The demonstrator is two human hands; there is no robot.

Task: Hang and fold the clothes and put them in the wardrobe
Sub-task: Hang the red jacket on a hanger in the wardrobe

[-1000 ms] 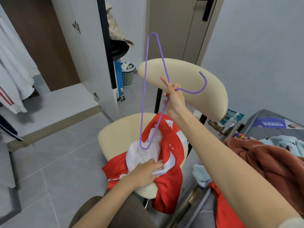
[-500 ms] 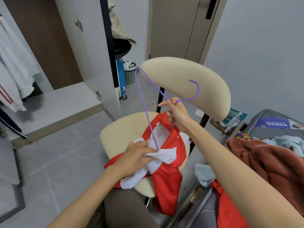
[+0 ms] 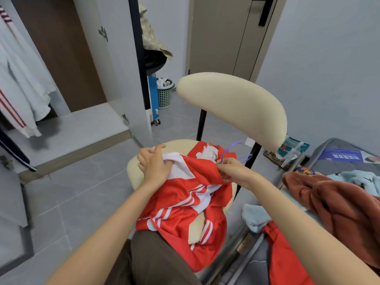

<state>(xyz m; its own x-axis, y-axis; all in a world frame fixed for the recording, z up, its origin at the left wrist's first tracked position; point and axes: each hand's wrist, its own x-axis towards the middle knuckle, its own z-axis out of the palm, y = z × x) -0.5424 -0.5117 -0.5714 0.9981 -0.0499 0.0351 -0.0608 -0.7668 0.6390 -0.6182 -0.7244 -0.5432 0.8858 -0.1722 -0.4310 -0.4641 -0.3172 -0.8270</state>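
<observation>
A red and white striped jacket [image 3: 185, 204] lies on the cream chair seat [image 3: 133, 169]. My left hand [image 3: 153, 164] grips the jacket's white collar fabric at its left side. My right hand [image 3: 231, 170] pinches the purple wire hanger [image 3: 230, 150] at the base of its hook. Only the hook sticks out above the jacket; the rest of the hanger is hidden inside the garment.
The chair's cream backrest [image 3: 236, 105] rises behind the jacket. An open wardrobe [image 3: 61, 58] with hanging white clothes [image 3: 18, 85] stands at the left. A brown garment [image 3: 337, 206], a light blue one and a red one lie on the bed at the right. A laundry basket [image 3: 164, 93] sits behind.
My right hand lowered the hanger from head height into the jacket, so only its hook shows. My left hand shifted up to the collar and lifted the fabric.
</observation>
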